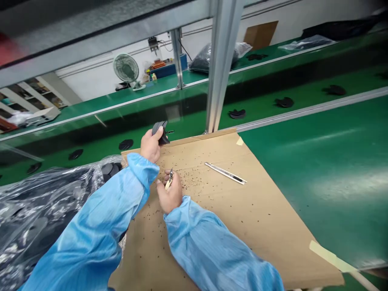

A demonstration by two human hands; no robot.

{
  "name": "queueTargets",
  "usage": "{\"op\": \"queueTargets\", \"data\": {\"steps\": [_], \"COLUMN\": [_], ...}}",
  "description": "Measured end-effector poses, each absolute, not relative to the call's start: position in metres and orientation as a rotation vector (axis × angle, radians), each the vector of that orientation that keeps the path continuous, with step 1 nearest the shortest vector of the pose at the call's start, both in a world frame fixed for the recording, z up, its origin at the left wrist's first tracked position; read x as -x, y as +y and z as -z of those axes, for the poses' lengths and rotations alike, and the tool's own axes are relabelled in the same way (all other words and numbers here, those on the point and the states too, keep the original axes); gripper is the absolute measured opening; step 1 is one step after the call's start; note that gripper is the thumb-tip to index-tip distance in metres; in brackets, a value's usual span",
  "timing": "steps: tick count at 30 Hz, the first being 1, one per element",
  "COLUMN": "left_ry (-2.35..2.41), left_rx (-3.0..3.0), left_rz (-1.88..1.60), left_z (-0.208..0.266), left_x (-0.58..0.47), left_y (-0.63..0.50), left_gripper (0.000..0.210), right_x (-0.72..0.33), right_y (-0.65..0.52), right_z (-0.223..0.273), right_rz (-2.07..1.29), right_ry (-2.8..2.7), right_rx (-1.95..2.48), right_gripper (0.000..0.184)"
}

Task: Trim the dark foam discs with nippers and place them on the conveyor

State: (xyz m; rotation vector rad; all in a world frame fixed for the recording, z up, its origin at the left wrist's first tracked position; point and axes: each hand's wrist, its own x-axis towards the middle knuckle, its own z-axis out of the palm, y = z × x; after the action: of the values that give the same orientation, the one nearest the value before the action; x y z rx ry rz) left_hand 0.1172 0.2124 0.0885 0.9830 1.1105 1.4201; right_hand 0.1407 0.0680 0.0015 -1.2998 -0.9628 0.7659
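The left hand (150,146) pinches a small stack of dark, curved, flat pieces (160,132) between thumb and fingers, holding it up over the far left part of a brown cardboard sheet (236,226). The right hand (171,194), nearer and a little to the right, is curled around a small hand tool with a pale handle and metal tip (169,180) (its exact kind is too small to tell). The tool's tip points to the far side, apart from the stack. Both arms wear loose, light-blue sleeves (206,238).

Tiny dark specks (194,178) are scattered over the cardboard, thickest just right of the right hand. Farther right lies a slim, silvery cutter knife with a black slider (226,173), well apart from both hands. On the left, a clear, crinkled plastic bag (57,202) holds dark rounded pieces. Beyond the cardboard, dark clusters of flat pieces (284,102) lie spaced along a green strip (257,106), and a pale-green desk fan (126,68) stands on the far green counter (100,96).
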Motion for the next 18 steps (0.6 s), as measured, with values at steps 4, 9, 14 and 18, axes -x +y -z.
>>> {"op": "queueTargets", "data": {"steps": [4, 9, 14, 18], "left_ry": [1.037, 1.006, 0.856, 0.825], "left_rx": [-0.611, -0.247, -0.245, -0.231], "left_rz": [-1.455, -1.415, -1.330, -1.322], "left_z": [-0.082, -0.049, -0.024, -0.019], "left_x": [-0.058, -0.016, -0.007, -0.005], "left_y": [0.136, 0.075, 0.059, 0.061], "left_gripper": [0.008, 0.006, 0.013, 0.018], "right_x": [-0.141, -0.149, -0.153, -0.154], "right_y": [0.063, 0.060, 0.054, 0.051], "right_z": [0.002, 0.000, -0.004, -0.006], "right_rz": [-0.692, -0.556, -0.343, -0.319], "right_ry": [-1.174, -1.428, -1.700, -1.909], "right_rx": [1.234, 1.179, 1.182, 1.249], "right_gripper": [0.041, 0.029, 0.025, 0.025]}}
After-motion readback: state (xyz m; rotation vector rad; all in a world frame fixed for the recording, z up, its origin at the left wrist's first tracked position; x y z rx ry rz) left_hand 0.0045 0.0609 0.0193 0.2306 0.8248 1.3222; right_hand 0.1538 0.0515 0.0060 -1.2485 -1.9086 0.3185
